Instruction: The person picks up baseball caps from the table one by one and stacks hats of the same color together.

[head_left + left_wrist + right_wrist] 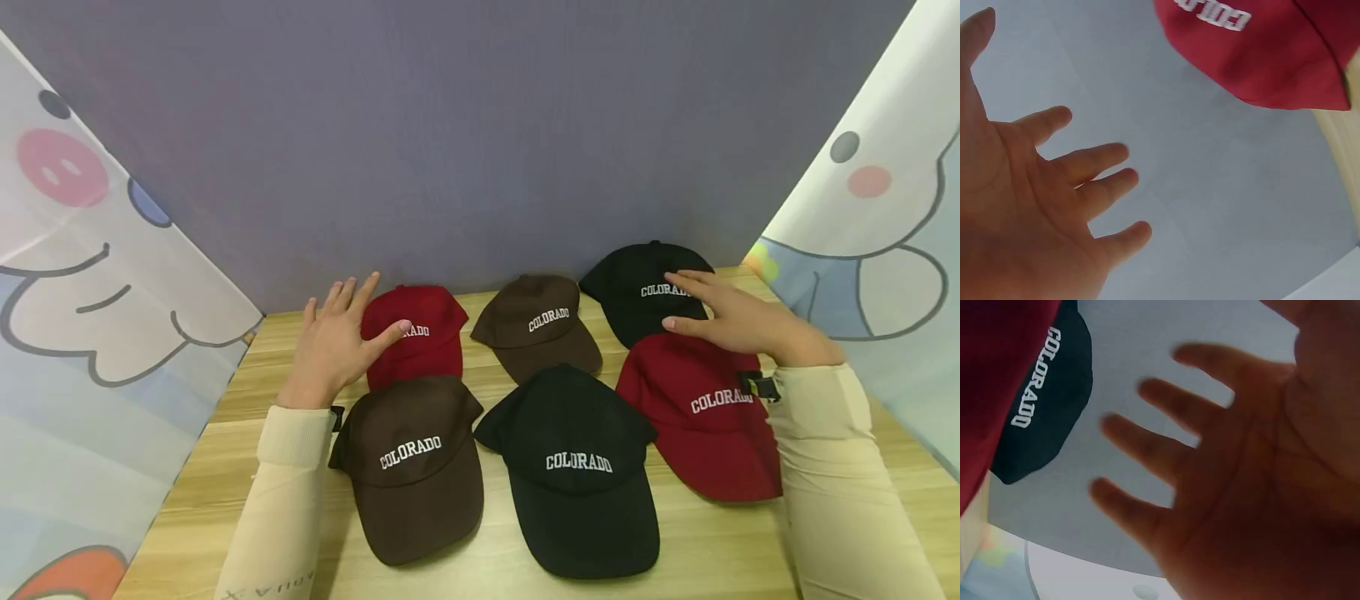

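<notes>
Several baseball caps lettered COLORADO sit in two rows on a wooden table. At the back are a red cap (pixel 412 321), a brown cap (pixel 528 321) and a black cap (pixel 637 283). In front stand another brown cap (pixel 420 483), a larger-looking black cap (pixel 577 433) and a second red cap (pixel 705 417). My left hand (pixel 333 342), fingers spread, hovers beside the back red cap, its thumb overlapping the lettering from above. Over the right-hand red and black caps is my right hand (pixel 738 317), fingers extended. Both wrist views show palms with nothing held.
A grey wall (pixel 480 150) rises behind the table (pixel 217 467). Cartoon-printed curtains hang at the left (pixel 90 250) and right (pixel 885 217), close to the table's sides.
</notes>
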Demonstrator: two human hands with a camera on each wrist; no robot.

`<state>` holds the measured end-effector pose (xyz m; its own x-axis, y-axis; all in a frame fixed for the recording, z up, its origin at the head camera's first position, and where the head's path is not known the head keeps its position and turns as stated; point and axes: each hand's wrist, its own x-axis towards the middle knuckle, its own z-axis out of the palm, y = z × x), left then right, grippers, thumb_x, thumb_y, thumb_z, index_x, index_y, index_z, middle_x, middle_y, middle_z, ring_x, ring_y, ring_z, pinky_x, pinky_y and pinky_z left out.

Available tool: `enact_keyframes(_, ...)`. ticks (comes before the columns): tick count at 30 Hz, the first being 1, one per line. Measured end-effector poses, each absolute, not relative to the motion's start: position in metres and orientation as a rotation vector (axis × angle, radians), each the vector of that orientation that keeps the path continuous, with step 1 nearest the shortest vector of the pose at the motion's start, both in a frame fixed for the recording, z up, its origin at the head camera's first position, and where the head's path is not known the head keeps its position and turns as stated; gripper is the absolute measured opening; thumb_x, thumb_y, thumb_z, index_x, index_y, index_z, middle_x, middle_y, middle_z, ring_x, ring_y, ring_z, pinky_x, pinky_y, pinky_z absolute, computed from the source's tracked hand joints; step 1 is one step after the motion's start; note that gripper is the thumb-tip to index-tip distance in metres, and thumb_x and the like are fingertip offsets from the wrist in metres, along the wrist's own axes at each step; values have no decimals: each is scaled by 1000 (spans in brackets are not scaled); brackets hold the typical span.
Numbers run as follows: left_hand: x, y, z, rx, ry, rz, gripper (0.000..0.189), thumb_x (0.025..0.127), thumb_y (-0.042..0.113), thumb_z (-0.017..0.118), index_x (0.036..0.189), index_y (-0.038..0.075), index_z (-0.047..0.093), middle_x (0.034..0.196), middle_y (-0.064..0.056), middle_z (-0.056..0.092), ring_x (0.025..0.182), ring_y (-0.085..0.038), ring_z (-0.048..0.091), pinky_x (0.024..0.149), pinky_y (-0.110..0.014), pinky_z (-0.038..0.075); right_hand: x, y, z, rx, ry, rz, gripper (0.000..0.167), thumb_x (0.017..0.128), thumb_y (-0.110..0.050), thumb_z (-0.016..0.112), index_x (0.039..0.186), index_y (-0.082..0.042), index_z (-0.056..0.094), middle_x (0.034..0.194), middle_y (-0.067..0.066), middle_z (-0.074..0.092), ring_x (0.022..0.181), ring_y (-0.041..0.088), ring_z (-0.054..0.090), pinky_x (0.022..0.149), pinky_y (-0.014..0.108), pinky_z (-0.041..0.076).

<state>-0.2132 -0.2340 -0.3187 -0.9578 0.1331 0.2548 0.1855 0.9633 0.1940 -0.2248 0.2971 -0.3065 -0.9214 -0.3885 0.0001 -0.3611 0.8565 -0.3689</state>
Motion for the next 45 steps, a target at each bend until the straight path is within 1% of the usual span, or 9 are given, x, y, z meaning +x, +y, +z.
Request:
enact_keyframes(3,-206,-227,-315,-303,-2855,-335,86,94,71,53,161,20,32,160,-23,40,148,-45,37,120,-68,22,-223,298,-310,-624,2886,-562,75,98,-33,68,153,6,37,156,36,31,142,58,32,110,72,32)
enact_keyframes(6,-200,-219,-312,-389,-2841,-348,72,97,55,61,153,12,47,143,-23,58,129,-44,58,108,-64,41,-221,302,-313,-595,2879,-538,70,99,-34,65,151,7,41,153,37,37,139,57,37,109,72,34)
enact_keyframes(9,-195,-210,-311,-479,-2831,-382,56,97,43,66,140,9,59,129,-19,69,113,-40,68,98,-59,51,-220,306,-315,-533,2871,-539,68,100,-35,63,151,5,42,151,38,40,137,57,40,107,72,36)
enact_keyframes(13,-187,-195,-310,-612,-2803,-432,38,96,37,71,122,11,68,117,-8,73,105,-27,69,93,-50,55,-219,313,-317,-459,2857,-523,67,101,-38,61,151,3,43,148,39,43,133,56,44,104,72,39)
enact_keyframes(17,-173,-172,-311,-765,-2742,-443,22,92,29,77,106,14,69,99,0,70,87,-17,66,80,-39,57,-219,319,-319,-433,2855,-512,66,102,-39,60,149,4,45,146,39,46,130,56,48,101,70,42)
enact_keyframes(23,-140,-121,-320,-1068,-2618,-283,20,88,27,81,90,18,63,82,6,62,69,-9,57,64,-29,51,-219,321,-323,-456,2814,-552,62,103,-35,59,148,6,47,143,39,50,128,55,51,99,67,45)
enact_keyframes(28,-105,-77,-336,-1325,-2531,-57,18,90,37,78,94,24,65,85,10,61,75,-8,60,65,-28,48,-221,320,-327,-500,2794,-557,57,103,-31,59,144,8,51,141,36,54,125,51,55,99,63,47)
enact_keyframes(34,-71,-45,-358,-1543,-2517,157,33,90,52,74,116,33,69,107,9,65,95,-7,62,71,-26,51,-222,320,-329,-529,2772,-569,55,103,-29,59,142,10,52,138,35,57,122,48,59,98,61,49)
enact_keyframes(45,-53,-37,-374,-1565,-2552,205,58,81,79,65,118,35,69,125,6,61,102,-10,60,67,-26,53,-219,320,-326,-533,2790,-546,57,102,-31,60,142,9,53,137,34,58,120,47,60,97,61,49)
